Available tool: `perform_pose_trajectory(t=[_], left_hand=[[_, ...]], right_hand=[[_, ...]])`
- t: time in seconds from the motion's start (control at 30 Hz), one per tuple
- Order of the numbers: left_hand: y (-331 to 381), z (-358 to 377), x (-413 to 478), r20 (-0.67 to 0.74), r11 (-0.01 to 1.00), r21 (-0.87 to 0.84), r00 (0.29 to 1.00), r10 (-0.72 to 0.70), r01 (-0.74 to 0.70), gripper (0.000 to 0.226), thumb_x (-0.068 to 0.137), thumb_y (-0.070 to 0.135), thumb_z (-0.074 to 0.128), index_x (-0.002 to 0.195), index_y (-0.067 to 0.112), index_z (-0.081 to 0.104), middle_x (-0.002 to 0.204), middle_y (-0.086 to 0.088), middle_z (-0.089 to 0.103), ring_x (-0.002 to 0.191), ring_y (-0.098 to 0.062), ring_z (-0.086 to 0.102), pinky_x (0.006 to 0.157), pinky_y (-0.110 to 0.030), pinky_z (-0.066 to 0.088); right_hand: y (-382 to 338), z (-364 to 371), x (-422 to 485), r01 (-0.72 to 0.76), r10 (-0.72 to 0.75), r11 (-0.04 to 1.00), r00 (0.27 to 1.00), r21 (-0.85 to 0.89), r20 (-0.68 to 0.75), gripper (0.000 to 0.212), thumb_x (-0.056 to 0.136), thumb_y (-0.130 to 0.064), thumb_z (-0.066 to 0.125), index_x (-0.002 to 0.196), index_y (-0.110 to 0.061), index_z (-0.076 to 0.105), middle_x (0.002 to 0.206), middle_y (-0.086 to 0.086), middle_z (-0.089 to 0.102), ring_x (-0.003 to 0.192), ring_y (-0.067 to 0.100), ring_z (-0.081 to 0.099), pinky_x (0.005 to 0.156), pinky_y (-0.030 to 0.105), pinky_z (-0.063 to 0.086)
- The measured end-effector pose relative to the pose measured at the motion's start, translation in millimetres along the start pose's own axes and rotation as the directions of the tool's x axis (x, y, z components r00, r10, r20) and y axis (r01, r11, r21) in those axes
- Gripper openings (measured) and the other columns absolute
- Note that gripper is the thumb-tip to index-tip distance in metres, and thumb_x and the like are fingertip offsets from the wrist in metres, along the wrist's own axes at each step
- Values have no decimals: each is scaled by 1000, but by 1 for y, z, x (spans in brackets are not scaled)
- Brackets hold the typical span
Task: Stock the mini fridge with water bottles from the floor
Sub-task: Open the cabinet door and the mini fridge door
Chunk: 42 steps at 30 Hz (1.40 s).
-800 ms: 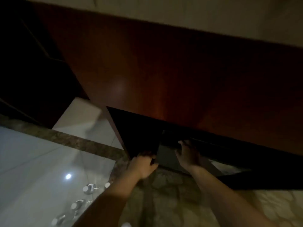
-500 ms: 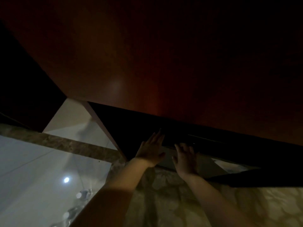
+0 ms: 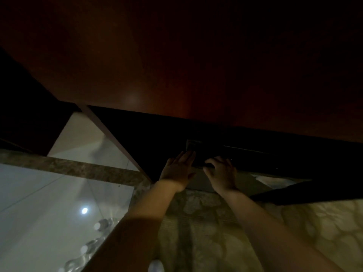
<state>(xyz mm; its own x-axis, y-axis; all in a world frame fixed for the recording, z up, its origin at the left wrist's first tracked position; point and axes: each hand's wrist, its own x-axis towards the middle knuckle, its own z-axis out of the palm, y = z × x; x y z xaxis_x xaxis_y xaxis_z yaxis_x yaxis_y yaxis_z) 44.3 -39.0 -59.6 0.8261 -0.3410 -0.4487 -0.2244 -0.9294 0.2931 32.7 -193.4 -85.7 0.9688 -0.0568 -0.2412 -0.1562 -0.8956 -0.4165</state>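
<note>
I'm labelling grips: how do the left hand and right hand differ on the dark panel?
The left hand has straight fingers; the right hand has curled ones. The left hand presses flat on the dark flat panel; the right hand seems to hook an edge of it. Both are bare, side by side.

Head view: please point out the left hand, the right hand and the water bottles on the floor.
left hand (image 3: 179, 167), head view, back of the hand.
right hand (image 3: 223, 173), head view, back of the hand.
water bottles (image 3: 89, 245), head view, on one bottle.
</note>
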Motion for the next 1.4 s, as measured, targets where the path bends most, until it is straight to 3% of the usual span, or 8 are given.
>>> perform_pose_trajectory(t=[0.3, 0.47, 0.63, 0.77, 0.97, 1.07, 1.23, 1.4], left_hand=[[8, 38, -88, -127, 991, -85, 988, 89, -100, 47, 98, 31, 32, 145, 29, 28, 152, 10, 29, 141, -5, 22, 114, -28, 9], [37, 60, -107, -209, 973, -176, 972, 111, -149, 30, 94, 27, 42, 116, 21, 62, 123, 3, 56, 118, -15, 50, 101, -26, 27], [88, 86, -108, 3, 841, -539, 998, 57, -46, 32, 95, 23, 46, 126, 19, 53, 121, -2, 58, 108, -19, 59, 95, -33, 47], [142, 100, -104, 145, 732, -679, 988, 59, 56, 33, 97, 22, 41, 128, 21, 53, 112, -9, 65, 86, -10, 59, 71, -5, 44], [231, 110, -83, 197, 647, -752, 980, 40, 125, 37, 99, 23, 40, 133, 12, 48, 133, -10, 54, 122, -21, 50, 94, -21, 36], [272, 118, -68, 200, 674, -726, 980, 14, 139, 39, 99, 27, 40, 133, 9, 47, 129, -10, 56, 120, -24, 51, 93, -24, 37], [320, 132, -56, 54, 747, -661, 997, -54, 76, 24, 92, 24, 55, 104, 4, 56, 89, -9, 55, 86, -23, 54, 70, -25, 44], [357, 136, -38, -215, 951, -195, 956, 198, -240, 53, 88, 36, 57, 135, 23, 37, 142, -5, 33, 132, -21, 31, 111, -39, 30]], right_hand=[[24, 4, -81, 138, -138, 990, 990, 32, -16, 18, 88, -30, 59, 96, -18, 70, 103, 4, 66, 101, 28, 55, 78, 32, 35], [44, -8, -120, 78, -77, 995, 997, 63, -16, 19, 91, -32, 55, 85, -20, 68, 87, 0, 69, 93, 22, 60, 88, 30, 26], [78, -23, -166, 49, -48, 994, 999, 99, -7, 22, 94, -31, 51, 84, -22, 69, 81, -4, 72, 87, 16, 63, 93, 20, 18], [115, -35, -206, 42, -43, 991, 999, 127, 6, 19, 91, -27, 55, 80, -20, 68, 75, -5, 71, 78, 16, 64, 96, 25, 24], [173, -54, -251, 126, -127, 992, 991, 25, 43, 15, 80, -27, 65, 68, -19, 60, 64, -6, 64, 66, 16, 61, 80, 23, 29], [209, -65, -269, 70, -72, 997, 996, 39, 57, 20, 83, -30, 62, 69, -17, 55, 66, -4, 60, 71, 17, 59, 78, 20, 24], [265, -91, -284, 11, -10, 999, 1000, -39, 22, 16, 82, -25, 64, 74, -14, 56, 74, 2, 62, 79, 22, 59, 78, 24, 27], [326, -119, -285, -26, 27, 994, 1000, -106, 6, 16, 91, -25, 55, 96, -11, 60, 96, 6, 63, 94, 22, 56, 84, 30, 38]])
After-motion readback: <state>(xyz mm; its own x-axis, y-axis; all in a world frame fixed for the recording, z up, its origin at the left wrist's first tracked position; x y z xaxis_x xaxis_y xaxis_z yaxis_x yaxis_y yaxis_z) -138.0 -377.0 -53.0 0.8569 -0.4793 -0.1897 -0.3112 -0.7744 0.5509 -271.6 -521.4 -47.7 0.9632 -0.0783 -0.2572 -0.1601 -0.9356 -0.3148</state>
